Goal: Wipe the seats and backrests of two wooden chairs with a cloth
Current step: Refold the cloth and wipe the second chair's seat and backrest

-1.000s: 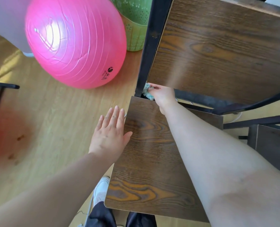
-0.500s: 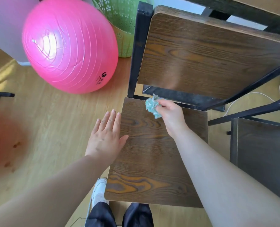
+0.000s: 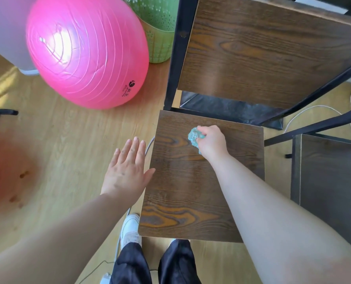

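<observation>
Both hands show: the right hand (image 3: 213,143) grips the cloth (image 3: 194,137) on the seat (image 3: 191,191) and should press and rub all around it; the left hand (image 3: 126,173) is spread wide.

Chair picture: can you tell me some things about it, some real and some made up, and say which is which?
1. The right hand holds a bunched blue-green cloth over the chair's seat. True.
2. The left hand holds the cloth too. False: it is open with straight fingers and holds nothing, at the seat's left edge.
3. A pink ball sits on the floor to the left of the chair. True.
4. The basket behind the pink ball is red. False: it is green.
</observation>
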The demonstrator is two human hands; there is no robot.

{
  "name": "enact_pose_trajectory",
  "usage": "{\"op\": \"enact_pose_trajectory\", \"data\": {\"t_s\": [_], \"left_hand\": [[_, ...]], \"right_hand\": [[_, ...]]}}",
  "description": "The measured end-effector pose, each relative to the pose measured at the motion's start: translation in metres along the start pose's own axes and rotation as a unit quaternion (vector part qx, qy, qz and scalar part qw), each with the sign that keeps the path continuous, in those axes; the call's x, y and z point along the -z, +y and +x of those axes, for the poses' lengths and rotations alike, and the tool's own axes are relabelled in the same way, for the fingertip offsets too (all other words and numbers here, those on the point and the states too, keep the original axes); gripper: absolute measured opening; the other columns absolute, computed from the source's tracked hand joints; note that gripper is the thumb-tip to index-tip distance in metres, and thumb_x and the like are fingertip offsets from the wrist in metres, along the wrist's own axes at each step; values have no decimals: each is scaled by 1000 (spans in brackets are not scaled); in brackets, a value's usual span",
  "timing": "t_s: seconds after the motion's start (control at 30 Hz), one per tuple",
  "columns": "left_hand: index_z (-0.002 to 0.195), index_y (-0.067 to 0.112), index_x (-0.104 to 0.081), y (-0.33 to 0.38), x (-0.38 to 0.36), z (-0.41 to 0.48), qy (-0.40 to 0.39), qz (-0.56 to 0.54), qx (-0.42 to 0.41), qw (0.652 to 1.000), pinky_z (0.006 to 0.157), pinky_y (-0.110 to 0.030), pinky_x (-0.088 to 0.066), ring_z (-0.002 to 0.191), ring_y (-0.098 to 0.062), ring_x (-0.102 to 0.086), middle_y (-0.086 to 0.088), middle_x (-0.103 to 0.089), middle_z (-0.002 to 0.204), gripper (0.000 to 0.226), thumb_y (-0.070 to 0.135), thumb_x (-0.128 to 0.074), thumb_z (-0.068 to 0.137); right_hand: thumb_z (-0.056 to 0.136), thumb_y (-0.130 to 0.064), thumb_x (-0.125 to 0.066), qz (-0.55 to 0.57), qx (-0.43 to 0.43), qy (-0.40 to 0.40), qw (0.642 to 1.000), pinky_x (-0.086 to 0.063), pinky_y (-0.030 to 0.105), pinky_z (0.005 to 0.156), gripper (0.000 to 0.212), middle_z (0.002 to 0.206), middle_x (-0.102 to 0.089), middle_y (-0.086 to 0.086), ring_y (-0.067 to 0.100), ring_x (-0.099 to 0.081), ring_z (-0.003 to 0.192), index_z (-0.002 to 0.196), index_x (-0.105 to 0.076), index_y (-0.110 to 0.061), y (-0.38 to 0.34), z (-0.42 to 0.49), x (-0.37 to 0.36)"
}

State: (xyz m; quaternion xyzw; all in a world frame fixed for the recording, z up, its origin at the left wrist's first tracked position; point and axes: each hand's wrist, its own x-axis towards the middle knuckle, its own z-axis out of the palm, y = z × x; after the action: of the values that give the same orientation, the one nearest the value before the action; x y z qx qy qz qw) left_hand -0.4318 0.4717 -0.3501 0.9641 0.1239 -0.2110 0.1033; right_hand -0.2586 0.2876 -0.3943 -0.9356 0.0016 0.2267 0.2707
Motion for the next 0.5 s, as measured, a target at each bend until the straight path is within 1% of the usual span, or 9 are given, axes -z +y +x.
{"op": "enact_pose_trajectory", "data": {"t_s": [0.07,0.17,0.23,0.3,0.33,0.43,0.5], "left_hand": [[153,16,14,-4,-1,0,5,-8,4,1000,122,-38,1,149,-18,15,-3,12,163,75,57,-17,98],[152,16,16,-9,0,1,12,-2,11,1000,122,-38,2,149,-18,15,-3,13,162,75,58,-15,98],[152,16,17,-12,1,2,16,-2,15,1000,122,-38,2,149,-18,15,-3,13,162,75,58,-14,98],[152,16,16,-16,2,2,16,-8,19,1000,122,-38,1,149,-18,15,-3,13,163,75,58,-15,99],[153,15,14,-17,2,2,15,-12,21,1000,122,-38,1,149,-18,14,-3,12,163,75,57,-16,99],[154,15,12,-23,5,-1,13,-14,30,999,122,-38,1,149,-18,13,-3,11,163,74,56,-19,99],[154,15,11,-27,7,-4,11,-18,32,999,122,-39,0,150,-18,12,-3,10,163,74,55,-21,100]], "right_hand": [[92,-5,-60,-5,-6,-2,1000,-57,39,88,45,129,-46,1,23,-53,112,135,-57,-17,-8,4,-2],[93,-8,-60,-15,16,-10,1000,-56,38,90,44,130,-47,2,22,-52,113,136,-56,-17,-25,11,-6],[94,-9,-59,-27,54,-18,998,-53,33,92,43,129,-47,3,21,-52,112,136,-55,-17,-42,17,-13],[94,-7,-57,-49,99,-45,993,-45,25,92,41,128,-47,4,22,-51,112,133,-57,-16,-62,21,-25],[93,-5,-57,-61,122,-65,989,-42,25,92,39,127,-47,4,22,-51,112,131,-59,-14,-70,20,-32],[89,-2,-60,-89,180,-116,973,-43,32,95,34,120,-51,5,24,-53,107,121,-65,-11,-79,6,-48],[88,-4,-59,-111,212,-146,960,-46,35,89,29,113,-53,5,25,-55,102,114,-68,-12,-72,-16,-57]]}}
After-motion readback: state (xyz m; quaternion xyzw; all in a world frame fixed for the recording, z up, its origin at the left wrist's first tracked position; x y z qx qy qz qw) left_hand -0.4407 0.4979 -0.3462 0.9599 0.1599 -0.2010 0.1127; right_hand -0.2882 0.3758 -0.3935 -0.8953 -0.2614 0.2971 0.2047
